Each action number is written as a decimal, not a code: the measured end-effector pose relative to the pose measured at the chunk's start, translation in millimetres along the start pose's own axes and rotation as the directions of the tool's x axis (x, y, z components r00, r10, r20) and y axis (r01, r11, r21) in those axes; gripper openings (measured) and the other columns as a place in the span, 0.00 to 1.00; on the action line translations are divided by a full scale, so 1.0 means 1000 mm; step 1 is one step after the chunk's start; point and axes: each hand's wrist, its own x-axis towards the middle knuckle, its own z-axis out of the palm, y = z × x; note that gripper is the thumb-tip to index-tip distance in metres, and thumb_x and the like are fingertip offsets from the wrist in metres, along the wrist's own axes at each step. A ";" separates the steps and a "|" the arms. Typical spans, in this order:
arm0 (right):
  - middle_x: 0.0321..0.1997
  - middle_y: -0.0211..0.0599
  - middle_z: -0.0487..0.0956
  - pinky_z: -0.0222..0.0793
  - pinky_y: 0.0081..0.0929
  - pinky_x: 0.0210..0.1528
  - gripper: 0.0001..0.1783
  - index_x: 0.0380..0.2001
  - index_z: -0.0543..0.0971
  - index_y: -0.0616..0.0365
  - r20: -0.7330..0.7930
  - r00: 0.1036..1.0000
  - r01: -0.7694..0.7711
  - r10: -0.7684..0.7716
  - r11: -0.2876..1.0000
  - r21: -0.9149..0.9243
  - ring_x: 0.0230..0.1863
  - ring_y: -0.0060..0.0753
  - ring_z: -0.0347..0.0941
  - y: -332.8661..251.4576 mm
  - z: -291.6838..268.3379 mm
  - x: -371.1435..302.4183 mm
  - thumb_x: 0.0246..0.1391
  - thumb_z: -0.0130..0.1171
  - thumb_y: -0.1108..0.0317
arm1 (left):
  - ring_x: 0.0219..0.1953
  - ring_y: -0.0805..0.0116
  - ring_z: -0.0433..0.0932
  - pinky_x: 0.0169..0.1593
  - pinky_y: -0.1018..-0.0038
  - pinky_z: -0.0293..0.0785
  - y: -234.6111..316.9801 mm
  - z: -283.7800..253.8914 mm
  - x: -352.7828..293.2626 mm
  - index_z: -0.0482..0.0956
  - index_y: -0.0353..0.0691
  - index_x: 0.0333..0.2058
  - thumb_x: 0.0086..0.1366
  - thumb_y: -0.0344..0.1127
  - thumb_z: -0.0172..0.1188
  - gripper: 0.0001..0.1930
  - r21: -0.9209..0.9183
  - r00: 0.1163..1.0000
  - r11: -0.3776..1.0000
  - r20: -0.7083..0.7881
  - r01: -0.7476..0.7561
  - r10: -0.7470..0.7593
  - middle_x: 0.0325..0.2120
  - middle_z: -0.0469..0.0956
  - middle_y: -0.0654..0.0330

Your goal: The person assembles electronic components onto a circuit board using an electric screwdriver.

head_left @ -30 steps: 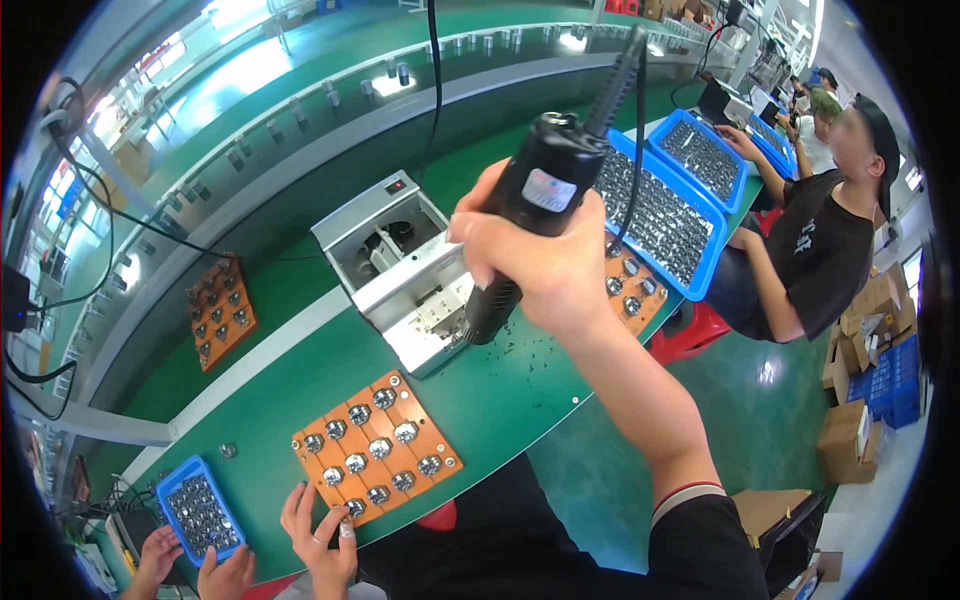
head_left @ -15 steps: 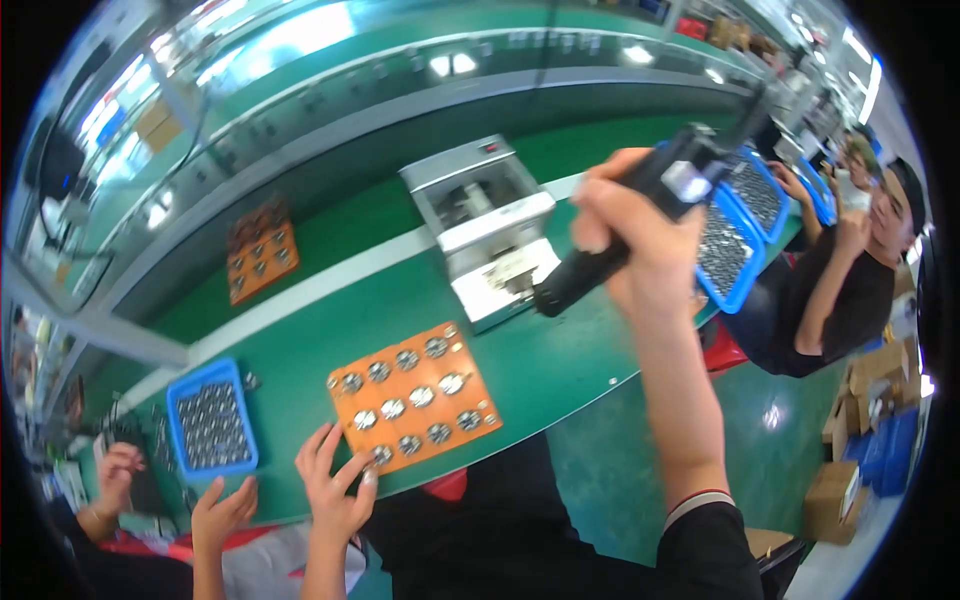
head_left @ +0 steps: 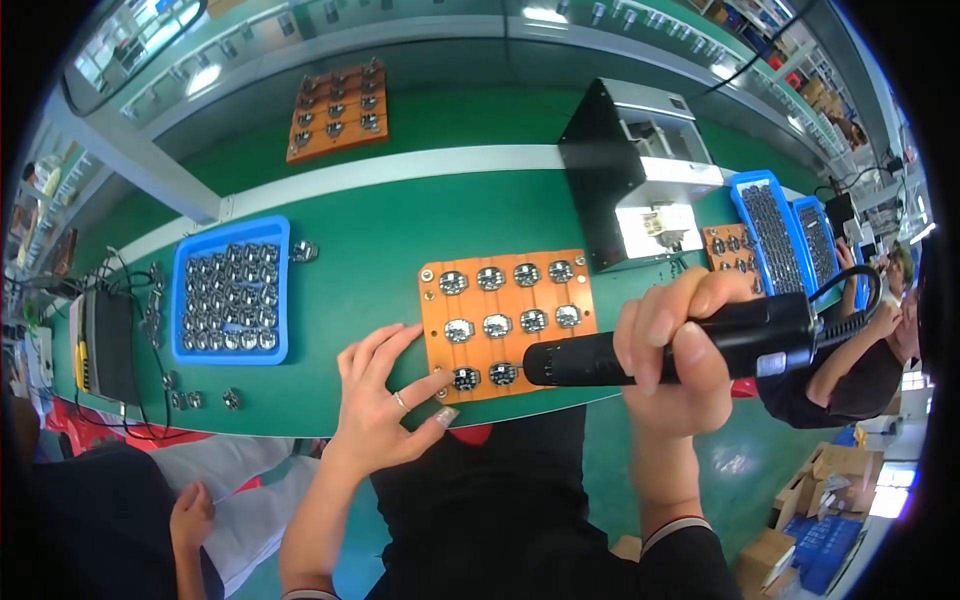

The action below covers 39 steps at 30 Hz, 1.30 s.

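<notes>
My right hand [head_left: 680,350] is wrapped round a black electric screwdriver [head_left: 590,358] with a cord at its back end. The driver lies nearly level and points left, its tip at a small metal part [head_left: 503,373] in the near row of an orange fixture plate [head_left: 478,299]. Whether the tip touches that part I cannot tell. The plate carries rows of round, shiny parts with dark centres. Fingers spread, my left hand [head_left: 385,405] rests at the plate's near left corner, with fingertips on its edge and beside the part [head_left: 465,379] there.
Left stands a blue tray [head_left: 283,290] of metal parts, with loose parts [head_left: 232,399] nearby. Behind the driver is a grey-black bench machine [head_left: 610,180]. More blue trays [head_left: 765,235] and a smaller orange plate [head_left: 733,250] lie right. Another orange plate [head_left: 337,110] sits behind. People are seated on both sides.
My right hand has brought the screwdriver down from beside the machine to the plate's near row. My left hand stays at the plate's near left corner. The whole view has shifted.
</notes>
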 end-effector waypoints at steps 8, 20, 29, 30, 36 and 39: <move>0.33 0.43 0.75 0.67 0.25 0.22 0.15 0.40 0.65 0.55 -0.046 0.985 -0.169 0.167 0.985 -0.045 0.20 0.26 0.67 0.018 0.024 -0.011 0.55 0.58 0.79 | 0.60 0.48 0.65 0.58 0.54 0.57 -0.003 -0.003 0.001 0.86 0.53 0.40 0.47 0.44 0.71 0.18 -0.030 0.999 0.999 0.041 0.025 -0.024 0.58 0.68 0.50; 0.33 0.42 0.74 0.69 0.24 0.26 0.16 0.40 0.64 0.53 -0.007 0.967 -0.255 0.256 0.960 -0.116 0.25 0.27 0.69 0.028 0.032 -0.017 0.55 0.61 0.77 | 0.59 0.50 0.66 0.56 0.54 0.58 -0.003 -0.002 -0.001 0.87 0.52 0.39 0.47 0.43 0.71 0.17 -0.053 0.998 0.997 0.026 0.060 -0.058 0.57 0.69 0.51; 0.33 0.41 0.74 0.69 0.23 0.25 0.16 0.40 0.64 0.53 0.009 0.965 -0.258 0.263 0.955 -0.148 0.24 0.27 0.70 0.032 0.034 -0.016 0.56 0.60 0.77 | 0.59 0.50 0.66 0.56 0.54 0.58 -0.004 -0.003 -0.001 0.87 0.52 0.38 0.48 0.43 0.71 0.16 -0.070 0.998 0.996 0.017 0.064 -0.063 0.57 0.69 0.52; 0.33 0.41 0.74 0.69 0.23 0.25 0.16 0.40 0.64 0.53 0.012 0.964 -0.259 0.264 0.954 -0.148 0.24 0.27 0.70 0.032 0.035 -0.016 0.56 0.60 0.77 | 0.59 0.50 0.66 0.56 0.54 0.58 -0.004 -0.003 -0.002 0.87 0.52 0.38 0.48 0.43 0.71 0.16 -0.069 0.998 0.995 0.015 0.066 -0.065 0.57 0.69 0.52; 0.32 0.41 0.74 0.68 0.22 0.25 0.16 0.39 0.63 0.53 0.004 0.966 -0.252 0.257 0.952 -0.174 0.24 0.27 0.69 0.032 0.038 -0.016 0.56 0.60 0.76 | 0.61 0.50 0.65 0.59 0.54 0.57 -0.005 -0.003 -0.003 0.87 0.54 0.39 0.48 0.42 0.69 0.16 -0.068 0.997 0.995 0.027 0.076 -0.074 0.58 0.68 0.52; 0.33 0.41 0.74 0.68 0.22 0.25 0.15 0.39 0.64 0.54 0.014 0.965 -0.255 0.260 0.954 -0.156 0.24 0.27 0.69 0.032 0.041 -0.017 0.56 0.60 0.77 | 0.61 0.50 0.65 0.59 0.54 0.57 -0.005 -0.003 -0.004 0.87 0.54 0.39 0.48 0.42 0.69 0.16 -0.071 0.997 0.994 0.025 0.079 -0.078 0.58 0.68 0.53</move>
